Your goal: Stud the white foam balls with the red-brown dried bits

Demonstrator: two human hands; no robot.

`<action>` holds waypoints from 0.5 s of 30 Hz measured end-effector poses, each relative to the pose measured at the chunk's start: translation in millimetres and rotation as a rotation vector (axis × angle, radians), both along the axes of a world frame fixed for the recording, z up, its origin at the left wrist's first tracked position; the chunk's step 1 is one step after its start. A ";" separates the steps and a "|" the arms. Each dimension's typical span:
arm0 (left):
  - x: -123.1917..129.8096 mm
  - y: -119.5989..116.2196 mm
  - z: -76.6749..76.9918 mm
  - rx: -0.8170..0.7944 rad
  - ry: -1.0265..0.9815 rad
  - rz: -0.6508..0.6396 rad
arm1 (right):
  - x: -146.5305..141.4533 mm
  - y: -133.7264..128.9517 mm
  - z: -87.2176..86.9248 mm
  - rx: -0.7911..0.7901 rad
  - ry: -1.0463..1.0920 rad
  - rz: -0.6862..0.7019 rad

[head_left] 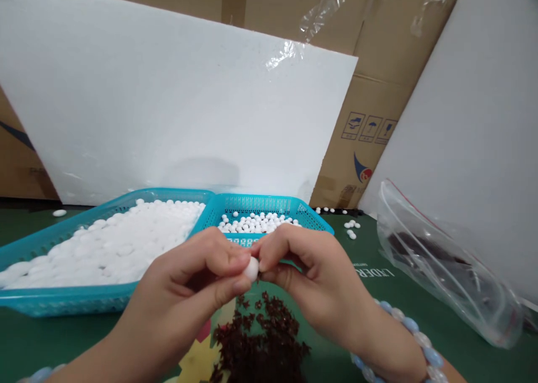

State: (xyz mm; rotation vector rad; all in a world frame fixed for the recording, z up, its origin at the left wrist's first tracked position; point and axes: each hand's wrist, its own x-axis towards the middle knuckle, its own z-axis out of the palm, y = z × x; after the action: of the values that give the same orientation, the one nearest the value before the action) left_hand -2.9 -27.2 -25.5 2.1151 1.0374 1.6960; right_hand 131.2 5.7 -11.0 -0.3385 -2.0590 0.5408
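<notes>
Between the thumb and forefinger of my left hand [197,282] is a small white ball [251,269]. My right hand [309,271] is pinched at the ball's right side; what its fingertips hold, if anything, is too small to make out. Below both hands lies a pile of small dark red-brown pieces [263,344]. A large blue basket [71,300] full of white balls stands at the left. Beyond my hands is a smaller blue basket [315,218] with more, smaller-looking white balls.
A clear plastic bag [449,271] with dark contents lies at the right on the green surface [336,310]. Several loose white balls [351,225] are near the back right. A white board [189,108] and cardboard boxes [386,52] stand behind the baskets.
</notes>
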 end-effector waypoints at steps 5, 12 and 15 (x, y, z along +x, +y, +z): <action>0.4 -0.4 2.3 0.097 0.087 0.051 | -2.0 3.3 -2.2 0.028 0.002 0.029; -2.1 -2.6 4.4 0.152 0.126 0.057 | -3.8 7.3 -4.1 0.166 0.015 0.049; -2.3 -2.0 6.1 0.144 0.136 0.061 | -2.1 6.1 -3.8 0.155 -0.020 0.034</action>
State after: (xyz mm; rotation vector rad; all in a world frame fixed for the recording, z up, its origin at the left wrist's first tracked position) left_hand -5.2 -29.2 -19.5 2.3412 1.0557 1.7227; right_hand 129.1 11.8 -14.8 -0.2180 -2.1140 0.3965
